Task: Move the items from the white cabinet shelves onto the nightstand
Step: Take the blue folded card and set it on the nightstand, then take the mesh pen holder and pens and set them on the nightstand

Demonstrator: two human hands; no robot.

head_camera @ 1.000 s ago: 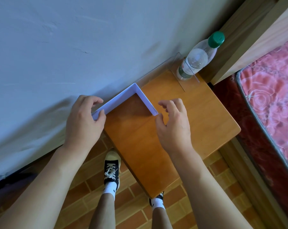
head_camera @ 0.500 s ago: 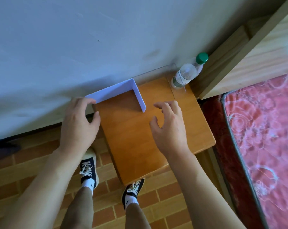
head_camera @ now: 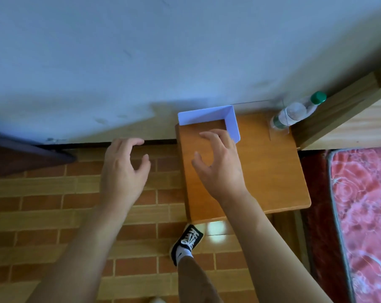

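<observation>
The nightstand (head_camera: 272,171) stands against the wall (head_camera: 141,51), its wooden surface the landmark here. At its back left corner a white L-shaped divider (head_camera: 209,115) stands upright, one wing along the wall, the other (head_camera: 232,123) running forward across the surface. At the back right corner a clear bottle (head_camera: 294,113) with a green cap (head_camera: 318,97) stands inside a clear holder (head_camera: 279,130), beside the bed frame (head_camera: 347,110).

The right hand (head_camera: 220,167) is above the left part of the nightstand, just in front of the divider, fingers spread and curled; its grip is open and holds nothing. Whether the fingertips touch the divider's forward wing cannot be told.

The left hand (head_camera: 123,171) is left of the nightstand, above the brick floor (head_camera: 53,215), apart from the divider; its grip is open too, fingers loosely bent, empty.

In front of the nightstand a black-and-white shoe (head_camera: 188,239) rests on the floor. To its right lies a red patterned mattress (head_camera: 364,215).
</observation>
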